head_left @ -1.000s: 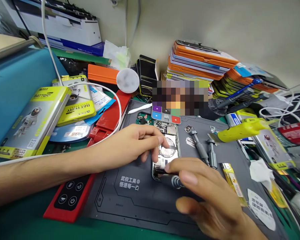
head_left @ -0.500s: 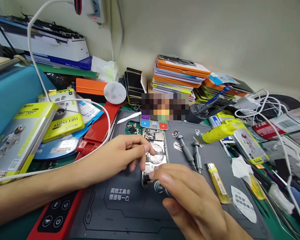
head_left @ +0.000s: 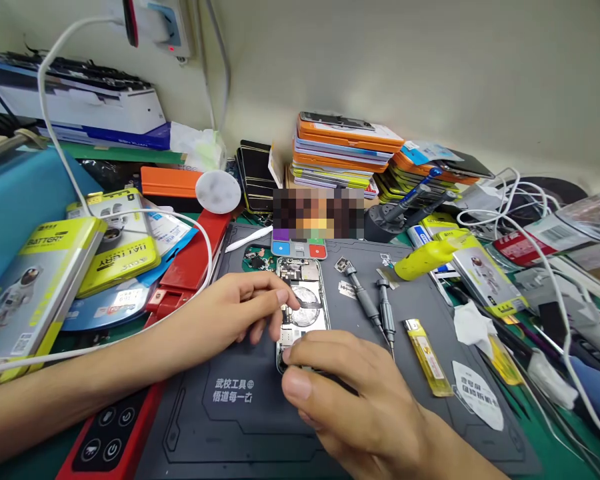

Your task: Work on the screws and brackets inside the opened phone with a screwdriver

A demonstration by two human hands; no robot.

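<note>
An opened phone (head_left: pixel 310 272) lies on the grey mat with its insides exposed, among them a round silvery coil (head_left: pixel 305 315). From the left, my left hand (head_left: pixel 253 307) reaches over the phone's edge, thumb and index finger together at the coil. A thin dark strip (head_left: pixel 313 305) runs across the coil from those fingertips; I cannot tell whether they grip it. My right hand (head_left: pixel 365 393) is curled over the phone's lower end and covers part of it. Something dark shows under its fingers, mostly hidden.
Right of the phone lie two grey screwdrivers (head_left: pixel 387 313), a razor blade (head_left: pixel 347 289) and a yellow lighter (head_left: pixel 429 360). A yellow bottle (head_left: pixel 425 261) lies further right. Battery boxes (head_left: pixel 40 287) and a white cable (head_left: pixel 205 233) crowd the left. Stacked orange boxes (head_left: pixel 347 143) stand behind.
The view has shifted slightly, so everything sits a bit further left. My right hand has turned and lowered, hiding the dark ringed round piece seen earlier beneath its fingers. My left hand stays at the coil.
</note>
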